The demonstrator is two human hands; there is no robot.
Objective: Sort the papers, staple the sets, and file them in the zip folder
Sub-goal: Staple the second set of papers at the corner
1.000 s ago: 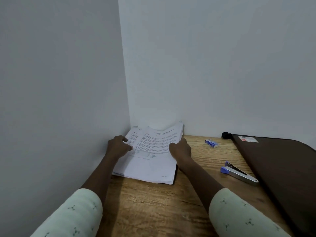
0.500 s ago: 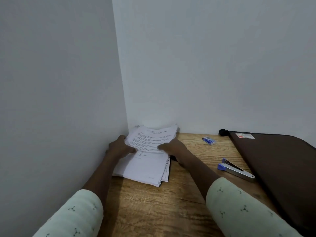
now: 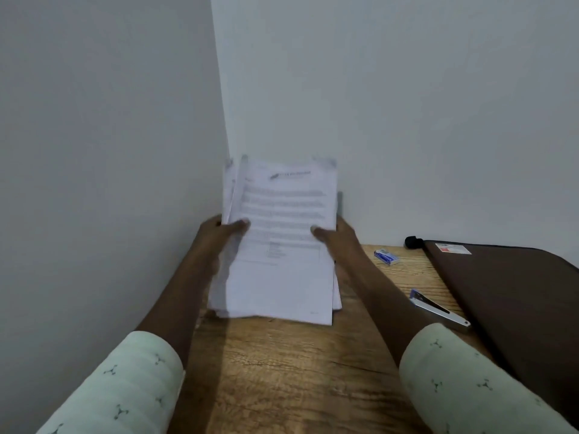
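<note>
A thick stack of printed white papers [image 3: 279, 245] is tilted up off the wooden desk, its top edge leaning toward the corner wall. My left hand [image 3: 221, 234] grips the stack's left edge, thumb on the top sheet. My right hand [image 3: 336, 238] grips the right edge the same way. The sheets are loosely fanned at the top left. A blue and silver stapler [image 3: 438, 306] lies on the desk to the right. The dark brown zip folder [image 3: 513, 292] lies flat at the far right, closed.
A small blue box of staples [image 3: 387, 256] sits near the back wall, between the papers and the folder. Grey walls meet in a corner right behind the stack. The wooden desk [image 3: 297, 371] runs toward me between my sleeves.
Both hands have taken the stack by its sides and raised it from lying flat to tilted up. The camera has come closer to the desk.
</note>
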